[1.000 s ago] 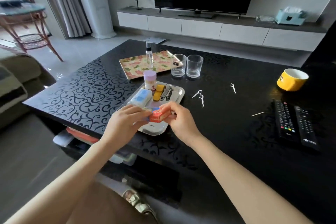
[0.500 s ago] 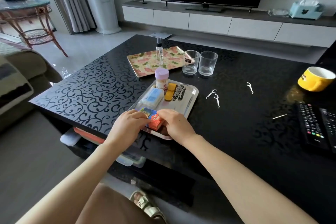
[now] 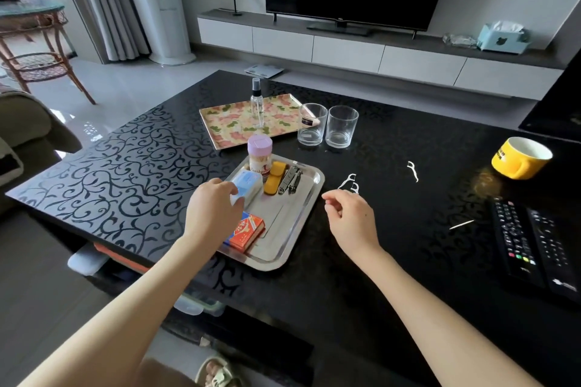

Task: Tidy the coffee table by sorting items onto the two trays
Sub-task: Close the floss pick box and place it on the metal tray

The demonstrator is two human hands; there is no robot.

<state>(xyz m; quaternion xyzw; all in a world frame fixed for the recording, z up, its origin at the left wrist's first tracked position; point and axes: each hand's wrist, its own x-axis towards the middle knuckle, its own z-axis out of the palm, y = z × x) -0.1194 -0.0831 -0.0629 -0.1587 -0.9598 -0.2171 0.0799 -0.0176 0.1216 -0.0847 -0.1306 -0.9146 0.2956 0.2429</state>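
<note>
Black patterned tabletop (image 3: pixel 125 166) fills the view, and I'd call this job about half done. Two trays are in play: the floral tray (image 3: pixel 226 122) at the back and the steel tray (image 3: pixel 292 229) at the near edge. Unsorted out on the right are the two remotes (image 3: pixel 534 245), a yellow mug (image 3: pixel 518 159) and two glasses (image 3: pixel 327 126) just beside the floral tray.

The left hand (image 3: pixel 213 210) hovers over the steel tray, fingers relaxed, gripping nothing. The right hand (image 3: pixel 349 217) is apart from it, off the tray's right side, loosely curled and empty.

A spray bottle (image 3: pixel 257 104) stands alone on the floral tray. The steel tray holds a toothpick jar (image 3: pixel 260 155), blue pack (image 3: pixel 246 184), red box (image 3: pixel 246 231), yellow case (image 3: pixel 273 181) and nail clippers (image 3: pixel 290 181). Left out are a pair of floss picks (image 3: pixel 350 184) by the right fingertips, a third floss pick (image 3: pixel 413 170) and a lone toothpick (image 3: pixel 461 224).
</note>
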